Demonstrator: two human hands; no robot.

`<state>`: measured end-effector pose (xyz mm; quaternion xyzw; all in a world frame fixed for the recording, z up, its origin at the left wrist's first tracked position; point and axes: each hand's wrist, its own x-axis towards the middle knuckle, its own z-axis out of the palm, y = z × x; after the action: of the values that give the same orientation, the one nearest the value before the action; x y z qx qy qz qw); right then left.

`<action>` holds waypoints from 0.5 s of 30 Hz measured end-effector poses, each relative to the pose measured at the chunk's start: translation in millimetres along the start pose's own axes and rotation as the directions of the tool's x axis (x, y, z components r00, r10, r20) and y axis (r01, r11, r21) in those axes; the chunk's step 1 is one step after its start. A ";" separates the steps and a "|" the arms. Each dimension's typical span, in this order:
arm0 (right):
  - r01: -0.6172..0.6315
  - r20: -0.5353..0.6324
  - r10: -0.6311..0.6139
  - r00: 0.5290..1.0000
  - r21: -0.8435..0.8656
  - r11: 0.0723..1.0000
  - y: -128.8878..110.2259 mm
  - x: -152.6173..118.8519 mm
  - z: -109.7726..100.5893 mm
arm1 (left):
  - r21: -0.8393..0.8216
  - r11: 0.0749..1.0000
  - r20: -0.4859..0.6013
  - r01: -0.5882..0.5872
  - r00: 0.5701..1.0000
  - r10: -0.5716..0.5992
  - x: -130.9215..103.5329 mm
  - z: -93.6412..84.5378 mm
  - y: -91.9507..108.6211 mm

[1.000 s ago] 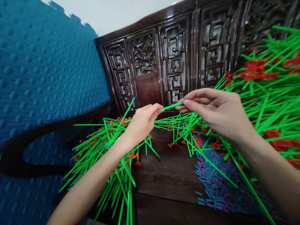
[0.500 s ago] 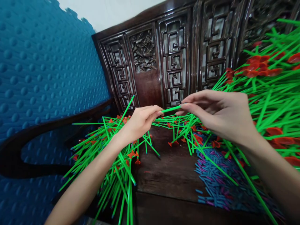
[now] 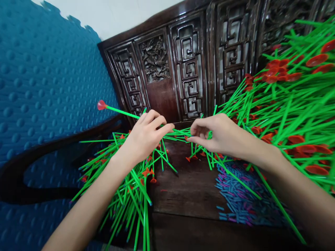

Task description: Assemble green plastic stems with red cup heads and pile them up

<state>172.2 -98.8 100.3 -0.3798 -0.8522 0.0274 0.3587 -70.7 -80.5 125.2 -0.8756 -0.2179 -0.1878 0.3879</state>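
Green stick (image 3: 121,112) runs through the left hand (image 3: 143,136), which has it gripped, red cup (image 3: 101,105) poking out up left. The right hand (image 3: 218,135) is pretty narrow, fingertips near the stick's other end; can't tell if they're actually pinching it. Below, little blue and purple bits (image 3: 242,197) cover part of the dark seat (image 3: 183,195), between the left pile (image 3: 145,223) and right pile (image 3: 300,111) of cupped sticks. Carved back (image 3: 162,101) behind, bumpy blue mat (image 3: 52,87) off left.

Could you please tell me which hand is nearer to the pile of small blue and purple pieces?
Right. The right hand is above the pile in view; the left hand is farther off to its left.
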 end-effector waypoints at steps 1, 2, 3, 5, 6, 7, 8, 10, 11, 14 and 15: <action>-0.006 0.007 0.006 1.000 0.001 1.000 -0.5 -0.2 2.5 | 0.027 0.999 -0.013 -0.023 1.000 0.024 -0.5 -2.6 1.3; -0.007 0.010 0.007 1.000 0.005 1.000 -1.7 -0.6 4.5 | 0.047 0.998 -0.025 -0.042 0.999 0.044 -0.7 -4.9 2.6; -0.002 0.015 0.002 1.000 0.015 1.000 -3.5 -1.4 6.0 | 0.059 0.997 -0.028 -0.055 0.998 0.057 -0.7 -6.7 3.8; 0.014 0.040 -0.015 0.999 0.036 0.999 -8.3 -3.3 7.2 | 0.065 0.996 -0.017 -0.067 0.998 0.068 -0.4 -9.0 6.4; 0.020 0.055 -0.022 0.998 0.037 0.999 -10.9 -4.4 7.4 | 0.059 0.996 -0.002 -0.064 0.998 0.065 -0.4 -10.1 8.1; 0.026 0.065 -0.028 0.997 0.025 0.999 -13.2 -5.5 7.6 | 0.048 0.997 0.012 -0.056 0.998 0.056 -0.6 -11.5 10.3; 0.031 0.070 -0.031 0.997 0.002 1.000 -15.2 -6.5 7.9 | 0.034 0.998 0.019 -0.045 0.999 0.044 -1.2 -13.8 12.8; 0.034 0.056 -0.031 0.998 -0.045 0.998 -18.1 -8.6 10.0 | 0.004 1.000 0.016 0.000 1.000 0.000 -3.7 -23.2 19.0; 0.032 0.041 -0.030 0.999 -0.050 0.998 -19.1 -9.8 11.7 | -0.005 1.000 0.014 0.029 0.999 -0.029 -6.0 -30.9 22.3; -0.008 -0.015 0.008 1.000 0.001 1.000 -22.1 -16.1 18.5 | -0.016 0.989 0.020 0.144 0.989 -0.143 -22.4 -65.1 32.5; -0.026 -0.029 0.027 0.999 0.031 0.999 -23.3 -19.3 20.9 | -0.028 0.986 0.005 0.162 0.987 -0.162 -33.0 -78.2 36.5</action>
<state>153.2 -123.6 80.8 -0.3859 -0.8414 0.0396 0.3763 -91.5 -169.8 136.0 -0.8607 -0.2864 -0.2206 0.3586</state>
